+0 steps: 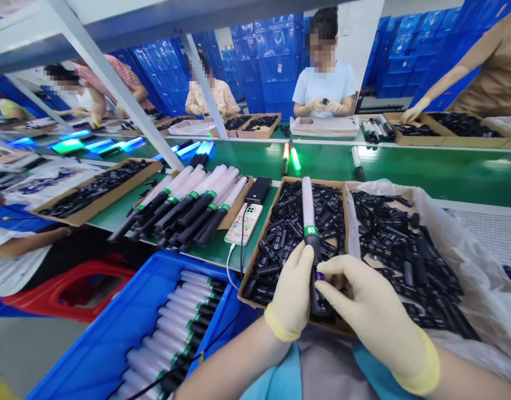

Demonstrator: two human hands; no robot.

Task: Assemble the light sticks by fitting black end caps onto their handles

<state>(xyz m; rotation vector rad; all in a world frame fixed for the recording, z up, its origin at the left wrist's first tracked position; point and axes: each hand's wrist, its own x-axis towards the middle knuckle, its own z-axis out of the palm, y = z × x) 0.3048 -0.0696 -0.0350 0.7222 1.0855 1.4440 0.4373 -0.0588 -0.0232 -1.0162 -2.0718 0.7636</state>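
Upright in front of me stands a light stick (307,205) with a clear tube, a green band marked 3 and a black handle. My left hand (292,289), in a cream glove, is wrapped round the handle from the left. My right hand (364,303), gloved too, pinches a small blue-purple piece (319,275) at the handle's right side; its far end is hidden by the fingers. Behind and below the stick lies a cardboard box (255,253) of small black parts. A second box, lined with clear plastic (459,261), holds more black parts on the right.
Several light sticks (193,205) are piled left of a phone (244,224) and a black power bank (259,190). A blue crate (93,333) at lower left holds more. Lit sticks (295,156) lie on the green belt (414,172). People in gloves sit across it.
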